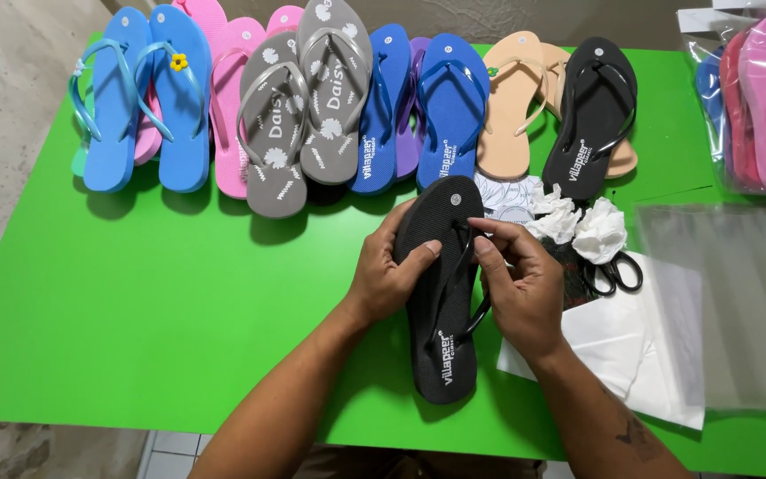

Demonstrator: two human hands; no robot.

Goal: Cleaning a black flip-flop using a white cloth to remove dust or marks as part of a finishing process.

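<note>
L hand (387, 270) grips black flip-flop (441, 293) edge, R hand (520, 288) fingers pinching its strap; white flower trims (582, 226) just beyond R fingers, none fitted yet.

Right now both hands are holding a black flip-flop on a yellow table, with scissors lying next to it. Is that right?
Almost. The table is bright green, not yellow, as the head view shows. The rest holds: the left hand and the right hand both hold the black flip-flop, and black-handled scissors lie just to its right, beside some white flowers.
</note>
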